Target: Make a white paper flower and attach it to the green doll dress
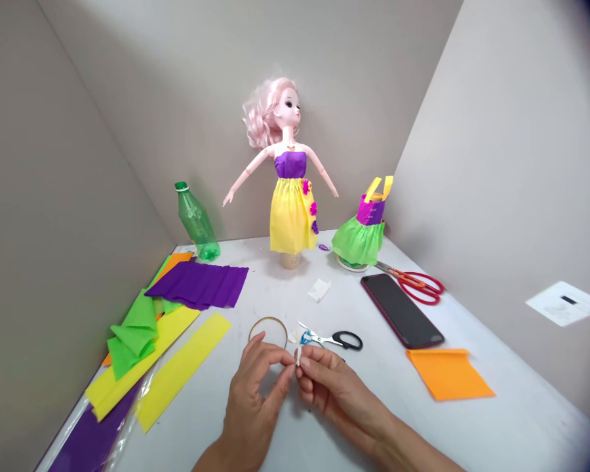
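- Small white paper strip [297, 357] – upright in the pinch between both hands, blue bit [305, 339] at top, exact join too small to tell
- Left hand [254, 387]: fingertips [280, 359] closed on strip from left side
- Right hand [334, 390]: fingertips [305, 368] closed on strip from right side
- Thin gold ring [268, 331] just behind left hand
- Small black-handled scissors [347, 340] just beyond the pinch, blades pointing left
- White tabletop [398, 419] under both hands, its front edge out of view
- Black phone [402, 311] and orange crepe paper [447, 375] well right of hands
- Yellow crepe strips [181, 367] near left, table edge beyond
- Doll in paper dress [290, 203] far ahead, against grey wall [128, 111]
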